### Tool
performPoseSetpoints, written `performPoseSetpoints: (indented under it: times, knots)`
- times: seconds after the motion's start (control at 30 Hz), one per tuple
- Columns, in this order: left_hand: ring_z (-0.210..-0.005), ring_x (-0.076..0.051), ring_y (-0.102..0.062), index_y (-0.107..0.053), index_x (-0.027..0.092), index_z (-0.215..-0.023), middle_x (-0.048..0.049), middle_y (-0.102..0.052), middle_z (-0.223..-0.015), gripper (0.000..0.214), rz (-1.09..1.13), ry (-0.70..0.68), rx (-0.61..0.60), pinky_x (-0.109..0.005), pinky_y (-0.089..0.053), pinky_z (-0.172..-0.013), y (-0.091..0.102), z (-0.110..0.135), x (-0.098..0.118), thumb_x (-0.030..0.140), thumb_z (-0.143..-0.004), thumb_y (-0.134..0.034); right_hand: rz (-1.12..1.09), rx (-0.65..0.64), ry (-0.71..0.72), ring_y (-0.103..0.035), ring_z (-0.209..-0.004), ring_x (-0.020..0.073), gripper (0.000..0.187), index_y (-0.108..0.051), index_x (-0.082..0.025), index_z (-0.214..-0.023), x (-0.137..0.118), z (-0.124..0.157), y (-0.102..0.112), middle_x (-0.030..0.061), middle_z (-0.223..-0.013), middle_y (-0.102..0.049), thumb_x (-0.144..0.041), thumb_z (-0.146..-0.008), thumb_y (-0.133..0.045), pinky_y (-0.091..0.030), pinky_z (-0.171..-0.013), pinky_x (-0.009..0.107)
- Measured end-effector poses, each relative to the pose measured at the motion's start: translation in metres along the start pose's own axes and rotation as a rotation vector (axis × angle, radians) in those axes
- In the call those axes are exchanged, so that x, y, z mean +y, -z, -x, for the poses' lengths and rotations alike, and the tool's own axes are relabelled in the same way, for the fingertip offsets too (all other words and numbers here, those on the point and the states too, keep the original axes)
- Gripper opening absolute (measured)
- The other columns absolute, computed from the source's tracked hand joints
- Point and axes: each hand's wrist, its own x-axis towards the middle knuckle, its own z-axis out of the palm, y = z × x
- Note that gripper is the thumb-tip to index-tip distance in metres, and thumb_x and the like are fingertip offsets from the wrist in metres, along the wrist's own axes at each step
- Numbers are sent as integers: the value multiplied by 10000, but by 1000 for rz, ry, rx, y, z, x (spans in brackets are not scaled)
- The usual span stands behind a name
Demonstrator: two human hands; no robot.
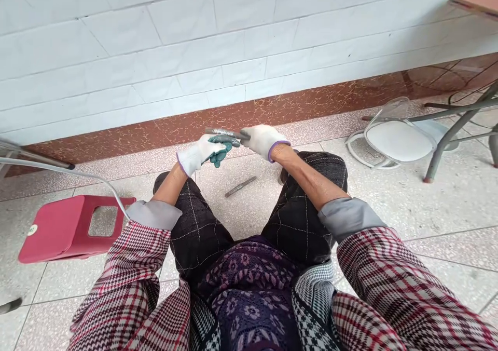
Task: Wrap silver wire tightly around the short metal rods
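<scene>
Both my hands wear white gloves with green palms and purple cuffs. My left hand and my right hand are closed around a short grey metal rod, held level in front of my knees. The rod's left end sticks out past my left fingers. I am seated, and my legs in dark quilted trousers spread below. A second, flat grey metal piece lies on the tiled floor between my legs.
A red plastic stool lies on the floor at the left, with a thin grey cable over it. At the right stand a round white fan guard and grey metal table legs. A white tiled wall runs ahead.
</scene>
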Motion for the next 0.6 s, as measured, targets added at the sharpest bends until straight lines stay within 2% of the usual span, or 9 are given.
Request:
performPoseSetpoints:
  times: [0.13,0.23,0.3,0.4,0.5,0.6]
  knots:
    - [-451,-94,-443,-800,109,-1058,30,-512,-541,287,-20,25,84,-237,-425,-448,16,0,-10,84,-860,-593,-445,149,-63,-584,-657,159,208,-762,-173,-1085,20,3,11,36,-781,-666,-320,-965,-677,-425,-573,291]
    - [-468,-97,-461,-797,120,-1013,23,-526,-549,273,-60,49,169,-240,-423,-453,21,-4,-16,47,-865,-580,-745,104,-87,-478,-515,114,192,-745,-160,-1091,19,9,12,-3,-684,-580,-288,-960,-686,-388,-448,265]
    - [-479,-97,-465,-799,128,-997,25,-529,-555,248,-102,83,184,-243,-423,-467,19,-5,-17,45,-867,-606,-860,41,-74,-424,-469,97,194,-736,-161,-1114,14,12,10,-20,-659,-552,-273,-962,-693,-360,-396,255]
    - [-498,-90,-473,-799,128,-999,25,-547,-562,165,-187,125,101,-239,-427,-495,10,-1,-16,87,-885,-687,-927,-14,-44,-407,-470,93,187,-733,-148,-1118,8,13,7,-21,-648,-558,-254,-966,-707,-366,-383,248]
    - [-559,-70,-518,-774,88,-1036,8,-590,-604,115,-231,115,-14,-212,-434,-556,5,7,-10,124,-935,-733,-887,22,-25,-439,-507,106,165,-739,-125,-1094,6,13,5,-4,-647,-577,-219,-960,-721,-397,-406,245]
    - [-615,-58,-548,-748,51,-1093,-5,-625,-653,141,-227,100,-38,-190,-422,-593,7,13,-4,113,-971,-711,-874,50,-7,-483,-550,114,186,-730,-119,-1138,5,14,4,2,-664,-587,-204,-974,-714,-411,-434,226]
